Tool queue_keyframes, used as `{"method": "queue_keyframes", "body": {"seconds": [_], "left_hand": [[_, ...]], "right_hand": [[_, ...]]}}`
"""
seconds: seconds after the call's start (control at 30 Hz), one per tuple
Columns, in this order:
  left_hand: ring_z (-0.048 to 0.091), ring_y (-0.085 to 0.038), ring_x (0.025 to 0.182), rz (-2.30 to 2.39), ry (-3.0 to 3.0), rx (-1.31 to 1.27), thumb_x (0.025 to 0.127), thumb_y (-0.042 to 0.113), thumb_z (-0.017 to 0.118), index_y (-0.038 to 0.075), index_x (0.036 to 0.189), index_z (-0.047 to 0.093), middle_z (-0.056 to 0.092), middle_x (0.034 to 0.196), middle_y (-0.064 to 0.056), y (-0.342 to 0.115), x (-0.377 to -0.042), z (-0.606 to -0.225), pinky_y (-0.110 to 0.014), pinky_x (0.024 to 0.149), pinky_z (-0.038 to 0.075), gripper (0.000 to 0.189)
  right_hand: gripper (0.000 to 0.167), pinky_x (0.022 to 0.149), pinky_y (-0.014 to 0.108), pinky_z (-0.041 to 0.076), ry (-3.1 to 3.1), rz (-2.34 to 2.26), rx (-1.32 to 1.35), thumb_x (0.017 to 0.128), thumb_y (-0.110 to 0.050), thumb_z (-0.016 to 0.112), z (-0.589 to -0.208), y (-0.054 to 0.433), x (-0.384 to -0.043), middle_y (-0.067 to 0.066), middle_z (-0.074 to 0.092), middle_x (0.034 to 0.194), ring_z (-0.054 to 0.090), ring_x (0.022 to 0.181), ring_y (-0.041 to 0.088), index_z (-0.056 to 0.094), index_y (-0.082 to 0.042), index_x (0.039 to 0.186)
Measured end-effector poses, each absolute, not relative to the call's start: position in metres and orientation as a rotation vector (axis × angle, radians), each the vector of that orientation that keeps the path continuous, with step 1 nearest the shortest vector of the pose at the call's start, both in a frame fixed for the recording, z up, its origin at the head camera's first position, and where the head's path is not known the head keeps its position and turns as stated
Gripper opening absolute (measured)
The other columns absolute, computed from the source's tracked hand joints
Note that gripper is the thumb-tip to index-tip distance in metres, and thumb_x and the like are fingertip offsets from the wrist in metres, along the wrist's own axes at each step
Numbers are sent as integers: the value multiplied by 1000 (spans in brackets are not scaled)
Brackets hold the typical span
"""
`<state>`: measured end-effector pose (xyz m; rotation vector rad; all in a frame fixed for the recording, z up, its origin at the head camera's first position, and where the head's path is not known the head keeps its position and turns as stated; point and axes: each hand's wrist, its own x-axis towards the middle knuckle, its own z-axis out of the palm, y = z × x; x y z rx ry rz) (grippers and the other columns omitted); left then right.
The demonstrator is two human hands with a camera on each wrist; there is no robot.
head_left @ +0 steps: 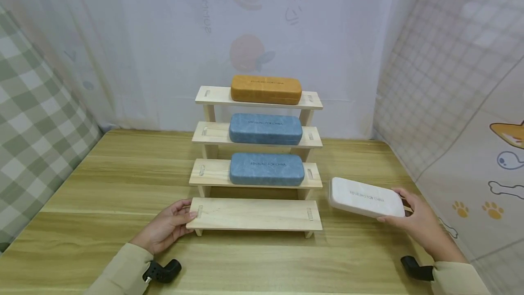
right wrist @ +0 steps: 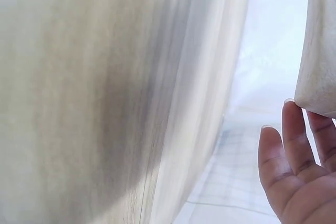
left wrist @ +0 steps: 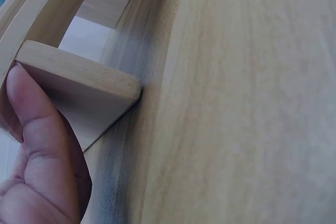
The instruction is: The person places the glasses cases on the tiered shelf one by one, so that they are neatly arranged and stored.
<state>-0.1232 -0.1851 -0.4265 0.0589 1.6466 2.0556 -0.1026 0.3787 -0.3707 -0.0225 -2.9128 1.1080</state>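
A stepped wooden stand (head_left: 254, 213) has several tiers. My left hand (head_left: 169, 227) grips the left end of its lowest board, thumb on top. In the left wrist view a finger (left wrist: 39, 114) lies against the board beside a support leg (left wrist: 79, 72). To the right of the stand, my right hand (head_left: 417, 222) holds a white glasses case (head_left: 366, 197) by its right end, lettered face up and slightly tilted. The right wrist view shows the case (right wrist: 320, 51) raised off the tabletop, with fingertips at its edge; the thumb is out of that view.
An orange glasses case (head_left: 266, 90) sits on the top tier. Blue glasses cases, one (head_left: 266, 129) above another (head_left: 267, 169), lie on the middle tiers. The wood-grain table (head_left: 123, 172) is bordered by printed cloth (head_left: 163, 58) at the back and sides.
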Motion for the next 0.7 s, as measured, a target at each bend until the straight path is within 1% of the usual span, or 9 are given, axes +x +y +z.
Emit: {"method": "queue_keyframes", "body": {"seconds": [0.1, 0.27, 0.33, 0.4, 0.47, 0.5, 0.57, 0.63, 0.7], "left_hand": [[60, -10, 89, 2055, 1644, 61, 99, 7, 51, -12, 147, 6, 56, 107, -1, -185, -123, -427, -24, 73, 50, 69], [60, -10, 90, 2061, 1633, 61, 99, 8, 53, -12, 147, 5, 56, 108, -1, -186, -124, -427, -24, 74, 50, 71], [60, -9, 90, 2062, 1628, 59, 99, 9, 53, -12, 147, 5, 56, 108, 0, -187, -124, -426, -24, 74, 50, 72], [60, -9, 90, 2062, 1626, 59, 99, 9, 54, -12, 147, 4, 56, 108, 0, -187, -124, -426, -23, 74, 50, 72], [60, -9, 90, 2063, 1624, 62, 98, 9, 54, -12, 147, 4, 56, 108, -1, -187, -124, -426, -24, 74, 50, 73], [60, -10, 91, 2064, 1623, 67, 98, 9, 54, -13, 147, 4, 56, 109, -1, -187, -124, -426, -24, 75, 50, 73], [60, -10, 91, 2066, 1623, 68, 98, 9, 54, -13, 147, 5, 56, 109, -1, -187, -124, -426, -24, 75, 50, 73], [60, -10, 91, 2066, 1623, 64, 98, 9, 54, -12, 147, 5, 56, 109, -1, -186, -124, -426, -24, 75, 50, 72], [60, -10, 91, 2064, 1626, 56, 98, 9, 54, -12, 147, 6, 56, 108, -1, -186, -123, -426, -24, 74, 50, 71]], "right_hand": [[84, 67, 19, 51, -2905, 1111, -25, 75, -19, 84, -370, 376, -95, 26, 47, 129, 50, 88, -10, 38, 4, 140], [83, 66, 20, 51, -2904, 1097, -47, 72, -19, 86, -370, 370, -85, 27, 49, 128, 48, 87, -13, 41, 1, 139], [82, 65, 21, 51, -2903, 1090, -44, 72, -18, 86, -370, 368, -83, 25, 49, 128, 51, 87, -9, 42, 1, 138], [83, 65, 20, 51, -2903, 1070, -38, 71, -18, 86, -371, 366, -80, 25, 49, 128, 58, 93, 5, 42, 2, 139], [86, 66, 19, 50, -2911, 1054, -35, 71, -18, 87, -371, 364, -77, 25, 47, 131, 59, 98, 18, 40, 3, 140], [86, 67, 18, 49, -2913, 1039, -27, 71, -19, 87, -371, 363, -76, 25, 47, 131, 58, 100, 18, 40, 3, 141], [87, 69, 13, 47, -2902, 1035, 2, 71, -18, 87, -372, 361, -73, 24, 45, 133, 54, 105, 11, 40, 4, 141], [88, 72, 8, 44, -2887, 1034, 35, 70, -18, 87, -372, 357, -70, 23, 44, 134, 46, 104, -6, 40, 4, 140], [87, 74, 4, 41, -2874, 1028, 58, 69, -18, 88, -372, 353, -68, 20, 44, 134, 37, 98, -20, 42, 4, 140]]}}
